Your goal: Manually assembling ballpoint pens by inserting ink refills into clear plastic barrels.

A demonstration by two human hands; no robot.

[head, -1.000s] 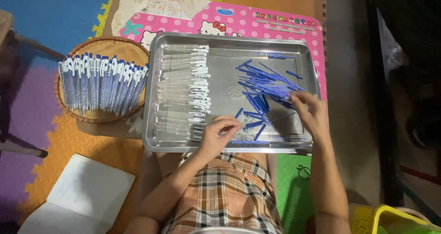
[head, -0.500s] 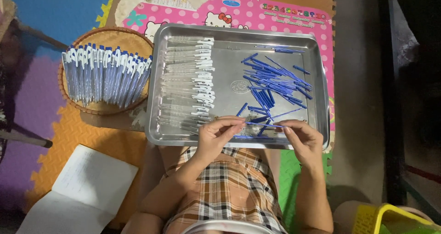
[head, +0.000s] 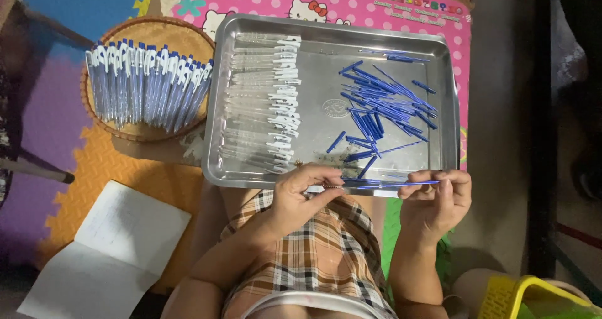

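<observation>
Both hands pinch one thin blue refill (head: 389, 183) over the metal tray's (head: 326, 27) near rim: left hand (head: 301, 197) at one end, right hand (head: 436, 200) at the other. Looks light, bendy, slippery; best gripped near the ends.

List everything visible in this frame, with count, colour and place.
metal tray: one, silver, centre, on the mat
clear pen barrels: a row, too many to count, clear with white clips, left half of the tray
blue refills: a loose pile, blue, right half of the tray
round basket: one, brown woven, left of the tray
assembled pens: a row, blue and white, lying across the basket
pink mat: one, pink with white dots, under the tray
open notebook: one, white, lower left
yellow basket: one, yellow, lower right corner
left hand: at the tray's near edge, pinching one end of a thin blue refill
right hand: holds the refill's other end
</observation>
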